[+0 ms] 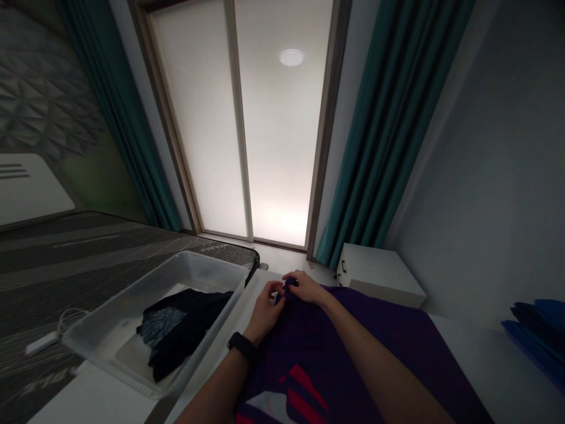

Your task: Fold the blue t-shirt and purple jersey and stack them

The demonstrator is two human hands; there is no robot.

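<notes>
Shirt [309, 341]: lies spread on the desk [477, 347], its gathered end near the far edge. Right hand [304, 287]: fingers closed on a bunch of the purple cloth. Left hand [268, 303]: fingers curled against the same bunch; whether they pinch it cannot be told. Progress, as judged: handling is under way at this one end; the body, print showing in part, is laid out, with no finished fold visible. Dark clothes [189, 330] lie in the bin [212, 271] by the desk's left edge, untouched.
</notes>
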